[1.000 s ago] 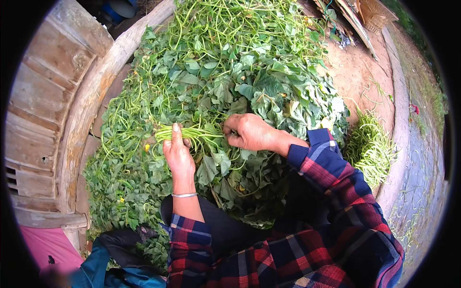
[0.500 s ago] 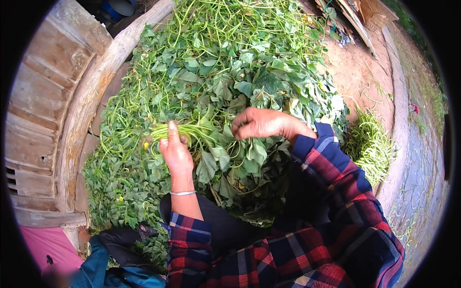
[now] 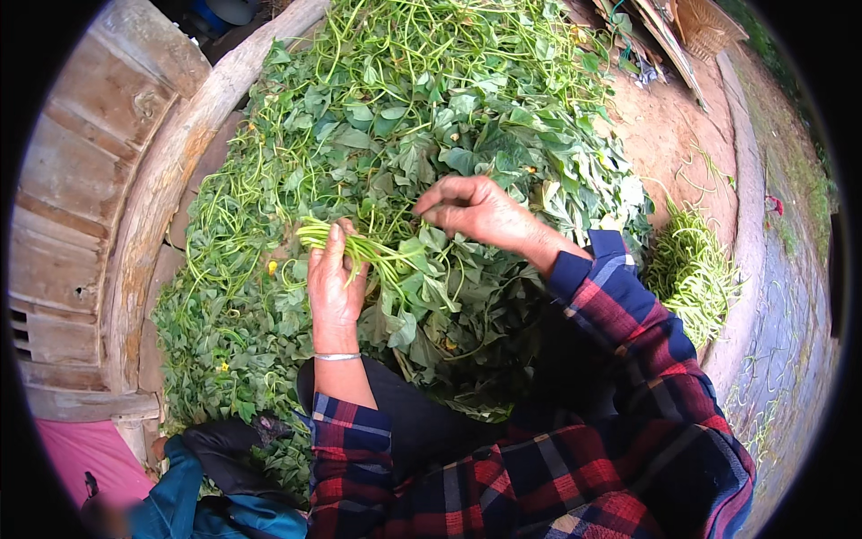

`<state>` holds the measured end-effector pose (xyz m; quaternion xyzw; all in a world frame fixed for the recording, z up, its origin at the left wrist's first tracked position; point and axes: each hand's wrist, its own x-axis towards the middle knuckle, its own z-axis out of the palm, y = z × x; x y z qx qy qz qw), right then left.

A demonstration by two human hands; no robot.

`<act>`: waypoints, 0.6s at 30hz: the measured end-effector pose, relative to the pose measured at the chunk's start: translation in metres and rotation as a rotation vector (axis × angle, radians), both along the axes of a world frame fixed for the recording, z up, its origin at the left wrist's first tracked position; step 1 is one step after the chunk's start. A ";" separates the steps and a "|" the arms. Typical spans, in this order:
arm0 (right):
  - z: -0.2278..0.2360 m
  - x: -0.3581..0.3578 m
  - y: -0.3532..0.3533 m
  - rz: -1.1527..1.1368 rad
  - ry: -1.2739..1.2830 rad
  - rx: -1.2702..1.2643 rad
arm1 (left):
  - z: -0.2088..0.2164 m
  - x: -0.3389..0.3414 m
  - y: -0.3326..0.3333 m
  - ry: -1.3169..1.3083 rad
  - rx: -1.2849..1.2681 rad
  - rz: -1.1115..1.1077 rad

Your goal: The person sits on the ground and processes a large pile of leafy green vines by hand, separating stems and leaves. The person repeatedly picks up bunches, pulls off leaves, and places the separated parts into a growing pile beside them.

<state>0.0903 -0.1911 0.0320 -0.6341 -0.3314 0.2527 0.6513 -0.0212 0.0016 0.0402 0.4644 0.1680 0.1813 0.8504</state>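
In my left hand (image 3: 334, 292), which wears a thin bracelet at the wrist, is a bundle of pale green leafy stems (image 3: 366, 248). The thumb presses over the stems; their bare ends point left and their leaves hang to the right. My right hand (image 3: 480, 213) hovers right of the bundle and a little farther off, its fingers curled together. Whether a thin stem sits between those fingertips I cannot make out. Beneath both hands spreads a large heap of green leaves and vines (image 3: 377, 117), dotted with a few yellow flowers.
Right of the heap lies a pile of thin, mostly leafless green stems (image 3: 690, 278) on the ground. A log (image 3: 171, 171) and wooden planks (image 3: 72, 242) border the left side. A woven basket (image 3: 709, 31) stands far right. Another person's teal clothing (image 3: 175, 503) shows lower left.
My left hand has tilted, and the bundle has swung so its leafy end points lower right. My right hand has shifted slightly left and farther off.
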 end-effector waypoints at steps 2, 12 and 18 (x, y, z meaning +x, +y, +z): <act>0.011 -0.015 0.004 0.132 0.212 0.012 | -0.010 0.001 0.002 -0.025 0.009 -0.103; -0.010 -0.010 0.008 0.222 0.015 -0.082 | -0.020 0.004 0.000 0.040 0.009 -0.213; -0.005 -0.007 0.004 0.163 -0.189 -0.117 | -0.015 0.005 -0.007 0.084 0.106 -0.140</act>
